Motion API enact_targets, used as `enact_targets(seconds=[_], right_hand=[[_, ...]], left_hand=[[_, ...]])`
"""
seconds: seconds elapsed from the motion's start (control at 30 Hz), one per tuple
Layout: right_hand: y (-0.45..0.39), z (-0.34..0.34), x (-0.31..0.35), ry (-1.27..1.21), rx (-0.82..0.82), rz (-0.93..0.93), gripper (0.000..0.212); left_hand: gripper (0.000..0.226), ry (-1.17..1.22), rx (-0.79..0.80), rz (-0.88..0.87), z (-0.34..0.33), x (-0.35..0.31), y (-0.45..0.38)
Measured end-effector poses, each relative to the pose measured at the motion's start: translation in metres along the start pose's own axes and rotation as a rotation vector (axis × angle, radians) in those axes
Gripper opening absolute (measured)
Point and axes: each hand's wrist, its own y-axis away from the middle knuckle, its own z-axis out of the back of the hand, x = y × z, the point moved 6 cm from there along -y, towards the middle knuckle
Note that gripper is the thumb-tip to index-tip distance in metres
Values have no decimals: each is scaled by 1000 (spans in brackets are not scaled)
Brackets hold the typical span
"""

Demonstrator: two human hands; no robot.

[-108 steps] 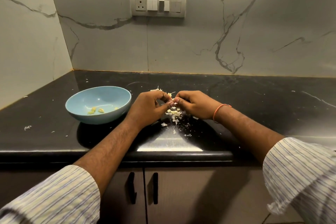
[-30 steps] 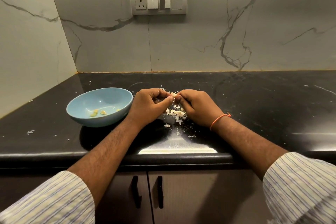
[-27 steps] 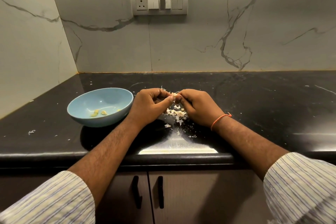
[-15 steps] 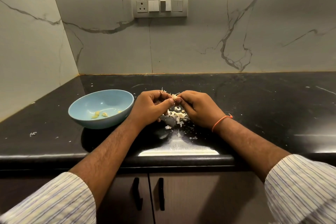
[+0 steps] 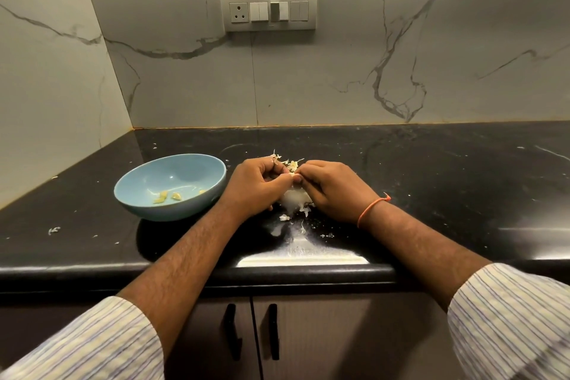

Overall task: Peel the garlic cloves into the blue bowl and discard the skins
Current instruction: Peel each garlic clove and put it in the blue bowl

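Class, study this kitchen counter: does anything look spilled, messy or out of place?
Yes. Garlic skins lie loose on the black counter under both hands, and stray flakes have scattered left of the blue bowl. Nothing looks damaged or tipped.

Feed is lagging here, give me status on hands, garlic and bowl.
Left hand and right hand both pinching one garlic clove above the skin pile. Blue bowl beside left hand, a few peeled pieces inside. Nothing in the way.
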Motion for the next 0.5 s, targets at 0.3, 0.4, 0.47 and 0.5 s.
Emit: enact_targets(seconds=[0.3, 0.4, 0.47, 0.5], right_hand=[[-1, -6, -3, -74, 14, -39, 25], [-1, -7, -7, -132, 34, -89, 24], [-1, -8, -10, -185, 55, -126, 22], [-1, -9, -10, -203, 65, -141, 22]], left_hand=[[16, -110, -33, -40, 1, -3, -1], [18, -127, -54, -40, 1, -3, -2], [18, -139, -59, -42, 1, -2, -3], [18, -144, -63, -44, 1, -2, -3]])
